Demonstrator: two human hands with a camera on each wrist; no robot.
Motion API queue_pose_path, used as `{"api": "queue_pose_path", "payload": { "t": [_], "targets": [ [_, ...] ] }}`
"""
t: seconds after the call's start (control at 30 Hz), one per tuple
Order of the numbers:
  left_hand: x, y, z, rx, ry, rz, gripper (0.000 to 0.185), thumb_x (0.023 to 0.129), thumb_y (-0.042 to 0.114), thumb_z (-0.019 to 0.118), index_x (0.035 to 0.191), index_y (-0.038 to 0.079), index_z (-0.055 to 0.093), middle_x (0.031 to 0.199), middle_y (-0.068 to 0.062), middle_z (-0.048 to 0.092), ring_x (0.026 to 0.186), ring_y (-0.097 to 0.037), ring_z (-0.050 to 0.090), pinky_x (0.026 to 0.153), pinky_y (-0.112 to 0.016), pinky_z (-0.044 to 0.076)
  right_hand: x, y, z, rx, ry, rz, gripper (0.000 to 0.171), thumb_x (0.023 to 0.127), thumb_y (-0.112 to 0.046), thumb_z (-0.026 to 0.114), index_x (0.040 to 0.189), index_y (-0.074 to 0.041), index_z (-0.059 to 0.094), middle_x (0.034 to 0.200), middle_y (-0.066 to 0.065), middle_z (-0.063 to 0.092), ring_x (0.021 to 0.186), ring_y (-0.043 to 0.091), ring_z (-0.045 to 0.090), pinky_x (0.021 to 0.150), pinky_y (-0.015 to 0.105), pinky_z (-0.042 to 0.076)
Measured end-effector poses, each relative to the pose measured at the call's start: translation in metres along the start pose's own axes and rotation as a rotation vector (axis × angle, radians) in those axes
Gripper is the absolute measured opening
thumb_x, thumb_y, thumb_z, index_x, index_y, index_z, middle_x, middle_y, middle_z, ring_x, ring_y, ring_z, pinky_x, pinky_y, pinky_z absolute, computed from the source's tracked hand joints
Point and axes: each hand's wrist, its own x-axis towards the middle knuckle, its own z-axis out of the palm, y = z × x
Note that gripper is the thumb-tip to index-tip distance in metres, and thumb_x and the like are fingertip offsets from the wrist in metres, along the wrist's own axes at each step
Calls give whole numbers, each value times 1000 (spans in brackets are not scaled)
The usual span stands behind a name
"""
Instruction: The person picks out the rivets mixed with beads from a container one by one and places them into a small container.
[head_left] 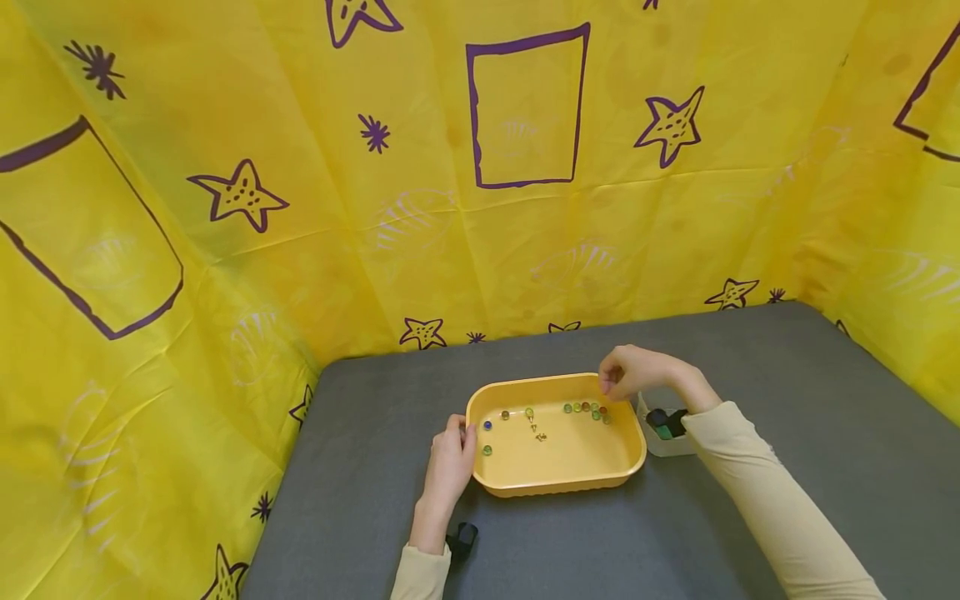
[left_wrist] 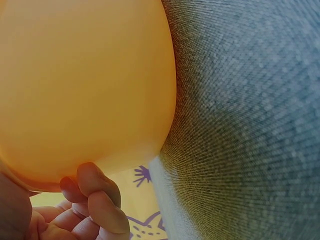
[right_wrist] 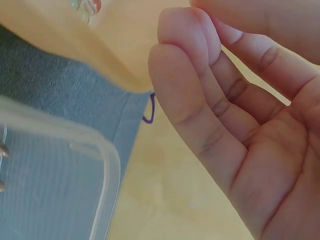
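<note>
A yellow plastic tub (head_left: 558, 483) stands on the grey surface in the head view. My left hand (head_left: 448, 458) grips its left rim, with curled fingers (left_wrist: 102, 200) against the wall in the left wrist view. Above the tub's far right corner is my right hand (head_left: 633, 371), its fingers bent and the thumb close to the fingertips. Whether something small is pinched there is hidden. Several glass marbles cluster below it, including a green marble (head_left: 567, 408). A blue marble (head_left: 487, 425), another green marble (head_left: 487, 450) and small gold-coloured pieces (head_left: 542, 437) lie farther left.
A clear plastic container (head_left: 671, 447) stands right of the tub, partly behind my right wrist; something green shows in it. Yellow patterned cloth (head_left: 525, 233) hangs behind and beside the grey table (head_left: 360, 500). Black wrist devices (head_left: 462, 540) sit at both wrists.
</note>
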Motion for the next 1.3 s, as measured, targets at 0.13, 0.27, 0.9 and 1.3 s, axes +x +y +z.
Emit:
{"api": "queue_pose_path", "payload": {
  "t": [0.13, 0.27, 0.9, 1.3],
  "targets": [
    [0, 0, 0, 6, 6, 3, 16, 93, 10, 53, 99, -5, 55, 61, 0, 48, 49, -10, 42, 45, -24, 36, 5, -3, 4, -14, 0, 27, 6, 75, 0, 67, 74, -3, 62, 65, 0, 55, 57, 10, 45, 54, 25, 40],
    [0, 0, 0, 5, 4, 1, 16, 93, 10, 53, 99, -4, 55, 61, 0, 48, 49, -10, 42, 45, -24, 36, 10, -4, 7, -2, -12, 36, 6, 75, 3, 67, 75, -1, 62, 64, 0, 54, 56, 9, 43, 54, 24, 38],
    [0, 1, 0, -4, -14, -18, 17, 93, 10, 53, 102, -5, 55, 62, -1, 48, 49, -10, 42, 45, -23, 37, 30, -9, 25, 34, -53, 45, 8, 73, 5, 66, 75, -2, 63, 64, 1, 58, 53, 28, 53, 54, 41, 48],
    [1, 1, 1, -1, -22, -26, 18, 93, 11, 53, 102, -5, 55, 62, -1, 48, 49, -10, 42, 45, -23, 37, 43, -11, 39, 14, -66, 65, 7, 75, 4, 66, 76, -2, 64, 62, 0, 55, 46, 13, 43, 44, 27, 38]
  ]
}}
